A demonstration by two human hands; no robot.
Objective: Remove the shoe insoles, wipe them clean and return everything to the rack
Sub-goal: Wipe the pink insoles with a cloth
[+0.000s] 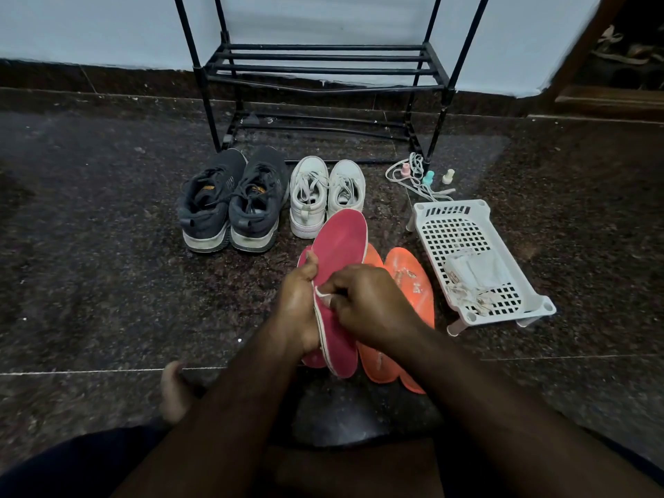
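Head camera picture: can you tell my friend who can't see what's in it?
A person's left hand holds a pink insole upright while the right hand rubs it with a small white wipe. Orange insoles, dark shoes and white shoes lie on the floor before a black rack.

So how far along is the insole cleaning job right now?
Insoles appear to be out: two orange foam insoles lie on the floor. In hand: the left hand holds a pink insole while the right hand rubs it with a small white wipe. Left: the black sneakers and white sneakers sit before the bare black metal rack.
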